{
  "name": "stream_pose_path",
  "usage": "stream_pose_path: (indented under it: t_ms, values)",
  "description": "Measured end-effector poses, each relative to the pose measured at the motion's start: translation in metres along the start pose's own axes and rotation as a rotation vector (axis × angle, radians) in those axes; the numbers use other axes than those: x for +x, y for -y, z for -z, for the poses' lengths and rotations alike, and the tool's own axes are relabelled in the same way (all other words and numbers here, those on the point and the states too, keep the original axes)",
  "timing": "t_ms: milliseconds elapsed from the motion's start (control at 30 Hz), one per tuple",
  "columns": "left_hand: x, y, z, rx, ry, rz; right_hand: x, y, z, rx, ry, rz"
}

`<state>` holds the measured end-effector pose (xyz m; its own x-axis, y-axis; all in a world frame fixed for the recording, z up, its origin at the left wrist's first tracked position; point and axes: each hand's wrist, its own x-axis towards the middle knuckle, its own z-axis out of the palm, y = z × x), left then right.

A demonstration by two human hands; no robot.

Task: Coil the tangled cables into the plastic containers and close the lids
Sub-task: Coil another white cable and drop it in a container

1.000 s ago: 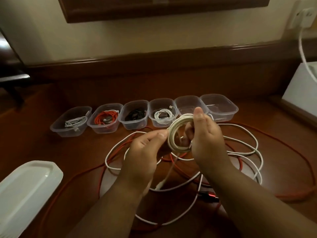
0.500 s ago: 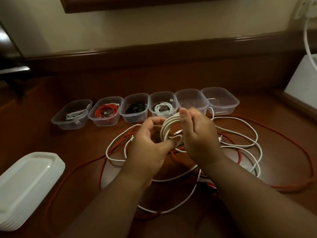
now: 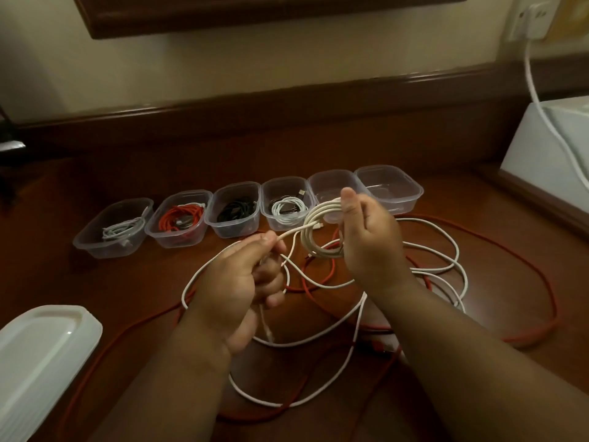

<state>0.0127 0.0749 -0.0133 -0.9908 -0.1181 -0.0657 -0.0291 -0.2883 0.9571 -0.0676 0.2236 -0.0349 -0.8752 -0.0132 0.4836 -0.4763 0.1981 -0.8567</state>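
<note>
My right hand (image 3: 371, 240) grips a cream-white cable coil (image 3: 314, 231) held upright above the table. My left hand (image 3: 242, 282) pinches the free tail of that cable, which runs from its fingertips up to the coil. Several clear plastic containers stand in a row behind; the four on the left hold coiled cables, and the two on the right, container (image 3: 331, 186) and container (image 3: 392, 189), look empty. Loose white cable (image 3: 446, 266) and a long red cable (image 3: 516, 250) lie tangled on the table under my hands.
A stack of white lids (image 3: 38, 355) sits at the near left. A white box (image 3: 548, 145) stands at the right with a white cord (image 3: 538, 100) running up to a wall socket. A raised wooden ledge borders the table's far edge.
My left hand has moved away from the coil to the left and down, drawing the cable tail out. My right hand keeps hold of the coil.
</note>
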Motion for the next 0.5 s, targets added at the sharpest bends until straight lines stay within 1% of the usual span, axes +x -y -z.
stream_pose_path:
  t_ms: [67, 100, 167, 200, 267, 300, 333, 400, 467, 500]
  values:
    - [0.003, 0.002, 0.004, 0.134, -0.033, -0.077, 0.002, 0.004, 0.003, 0.16, 0.021, -0.158]
    - [0.005, 0.005, 0.006, 0.234, -0.055, -0.137, 0.002, 0.007, 0.002, 0.293, 0.019, -0.28]
    - [0.008, 0.012, 0.007, 0.474, -0.093, -0.318, 0.001, 0.014, -0.001, 0.614, 0.005, -0.555]
    - [0.01, 0.016, 0.008, 0.579, -0.112, -0.423, -0.001, 0.018, -0.003, 0.738, 0.006, -0.654]
    - [0.01, 0.02, 0.005, 0.698, -0.183, -0.577, -0.005, 0.023, -0.007, 0.864, 0.021, -0.727]
    - [0.009, 0.02, 0.003, 0.684, -0.218, -0.599, -0.008, 0.025, -0.009, 0.884, 0.034, -0.721]
    - [0.008, 0.02, 0.0, 0.624, -0.233, -0.568, -0.012, 0.027, -0.011, 0.882, 0.045, -0.704]
    - [0.004, 0.019, -0.007, 0.4, -0.227, -0.399, -0.019, 0.03, -0.016, 0.84, 0.04, -0.648]
    - [0.0, 0.019, -0.016, 0.13, -0.186, -0.228, -0.023, 0.029, -0.019, 0.775, -0.001, -0.564]
    - [-0.001, 0.019, -0.018, 0.013, -0.162, -0.17, -0.024, 0.028, -0.02, 0.736, -0.032, -0.526]
